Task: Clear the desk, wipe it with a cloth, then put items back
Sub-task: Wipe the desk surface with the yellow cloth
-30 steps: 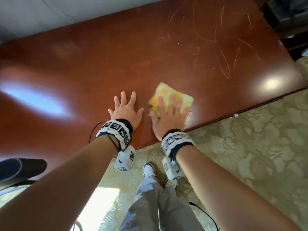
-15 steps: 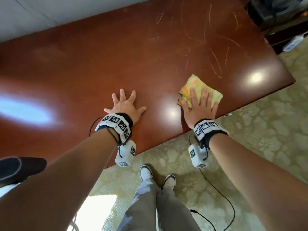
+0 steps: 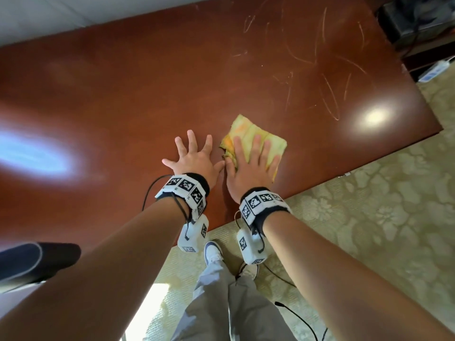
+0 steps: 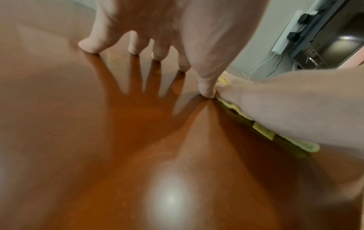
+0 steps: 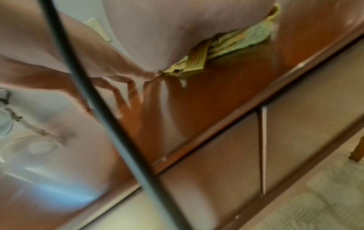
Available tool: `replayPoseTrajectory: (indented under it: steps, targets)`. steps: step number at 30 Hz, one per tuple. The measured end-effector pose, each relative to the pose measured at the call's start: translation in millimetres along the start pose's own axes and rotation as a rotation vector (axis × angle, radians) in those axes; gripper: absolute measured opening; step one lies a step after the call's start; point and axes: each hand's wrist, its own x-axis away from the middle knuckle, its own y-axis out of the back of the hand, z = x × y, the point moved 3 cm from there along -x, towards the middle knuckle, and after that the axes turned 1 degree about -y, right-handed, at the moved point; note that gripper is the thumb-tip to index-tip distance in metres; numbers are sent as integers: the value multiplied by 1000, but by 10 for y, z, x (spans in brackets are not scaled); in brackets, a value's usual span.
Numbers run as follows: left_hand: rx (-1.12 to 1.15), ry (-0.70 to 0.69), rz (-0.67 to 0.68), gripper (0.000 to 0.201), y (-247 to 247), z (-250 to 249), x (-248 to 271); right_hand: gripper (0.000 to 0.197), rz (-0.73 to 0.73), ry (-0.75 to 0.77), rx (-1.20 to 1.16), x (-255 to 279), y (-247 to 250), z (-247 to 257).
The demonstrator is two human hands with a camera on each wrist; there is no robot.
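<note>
Head view showed a folded yellow-green terry cloth [image 3: 256, 136], orange-blotched, lying near the front edge of the glossy, scratched reddish-brown wooden desk [image 3: 147, 82]. The right hand [image 3: 248, 168] pressed it flat, fingers straight and slightly apart; the left hand [image 3: 194, 161] lay splayed just beside, thumb touching the right hand.

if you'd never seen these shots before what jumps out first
The yellow-green cloth stands out against the dark red-brown desk, pressed flat near the front edge under the right hand. Just beside it the left hand rests on the bare wood with its fingers spread. Pale scratches mark the desk's far right part, with bright glare spots on the glossy top.
</note>
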Motion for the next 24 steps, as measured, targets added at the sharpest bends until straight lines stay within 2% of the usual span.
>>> replayPoseTrajectory:
  steps: [5, 11, 15, 18, 22, 24]
  targets:
    - [12, -4, 10, 76, -7, 14, -6, 62, 12, -13, 49, -173, 67, -344]
    - [21, -11, 22, 76, 3, 24, -3, 65, 49, -258, 31, -468, 353, -1152]
    - [6, -15, 31, 76, 4, 23, -14, 65, 19, -307, 21, -475, 301, -1033]
    - [-9, -22, 22, 76, -4, 30, -12, 64, 26, -213, 33, -412, 237, -635]
    - [-1, -38, 15, 70, 4, 44, -21, 58, 25, 73, 43, -132, 34, 49]
    - [9, -40, 8, 67, 8, 55, -22, 57, 14, 110, 34, -96, 3, 101]
